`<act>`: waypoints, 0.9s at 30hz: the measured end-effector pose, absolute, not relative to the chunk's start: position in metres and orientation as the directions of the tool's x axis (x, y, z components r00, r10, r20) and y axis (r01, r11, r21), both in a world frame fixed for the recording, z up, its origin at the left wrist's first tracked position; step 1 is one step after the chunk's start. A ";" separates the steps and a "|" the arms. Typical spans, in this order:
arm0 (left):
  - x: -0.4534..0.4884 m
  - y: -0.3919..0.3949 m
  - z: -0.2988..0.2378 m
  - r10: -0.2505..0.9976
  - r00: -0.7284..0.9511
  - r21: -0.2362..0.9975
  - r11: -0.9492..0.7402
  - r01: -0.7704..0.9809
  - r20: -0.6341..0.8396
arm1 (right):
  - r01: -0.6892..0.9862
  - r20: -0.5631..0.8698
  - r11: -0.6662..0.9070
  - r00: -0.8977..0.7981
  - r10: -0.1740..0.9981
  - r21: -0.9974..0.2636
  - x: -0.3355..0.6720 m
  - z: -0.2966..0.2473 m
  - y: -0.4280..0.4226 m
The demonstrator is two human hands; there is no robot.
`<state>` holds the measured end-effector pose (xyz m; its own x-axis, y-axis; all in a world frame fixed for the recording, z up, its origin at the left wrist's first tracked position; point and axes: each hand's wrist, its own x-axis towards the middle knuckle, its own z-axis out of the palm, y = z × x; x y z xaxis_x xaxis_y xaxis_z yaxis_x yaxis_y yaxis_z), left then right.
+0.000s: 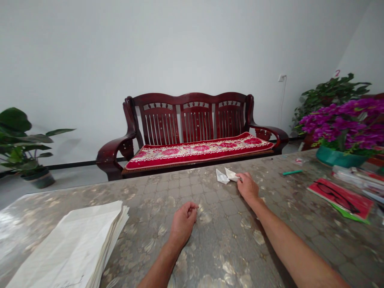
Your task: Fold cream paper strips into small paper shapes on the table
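Observation:
Near the far edge of the table [210,224], my right hand [248,187] reaches forward, its fingers closed on the end of a folded white paper boat [231,175]. A second folded paper boat [222,177] stands on the tabletop just left of it, close to or touching the first. My left hand [183,222] rests on the table nearer to me, fingers curled together with nothing visible in them. To its left lies a thick stack of white paper [75,236], with some handwriting on the top sheet.
On the right are a teal pen [292,172], black glasses [336,195] on a red booklet [361,202], and purple flowers [345,124] in a green pot [339,156]. Beyond the table stands a dark wooden bench [192,116]. A potted plant [27,140] is at left.

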<state>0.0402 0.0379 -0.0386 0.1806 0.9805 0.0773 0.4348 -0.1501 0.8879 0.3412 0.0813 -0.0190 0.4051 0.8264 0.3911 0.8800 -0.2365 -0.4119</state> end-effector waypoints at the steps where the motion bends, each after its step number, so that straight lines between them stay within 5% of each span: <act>1: 0.040 0.038 -0.039 0.980 0.181 0.886 -0.152 0.438 0.078 | 0.879 0.393 -0.234 0.405 0.826 -0.416 0.342 -0.020 0.082; 15: 0.039 0.039 -0.040 0.976 0.194 0.848 -0.186 0.495 0.101 | 0.852 0.428 -0.127 0.378 0.821 -0.509 0.401 -0.025 0.083; 27: 0.039 0.038 -0.039 0.976 0.196 0.851 -0.183 0.492 0.097 | 0.845 0.378 -0.193 0.412 0.829 -0.499 0.413 -0.022 0.086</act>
<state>0.0393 0.0384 -0.0389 0.1960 0.9758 0.0967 0.4916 -0.1831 0.8513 0.4127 0.0861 -0.0215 0.4122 0.8291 0.3778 0.8448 -0.1925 -0.4993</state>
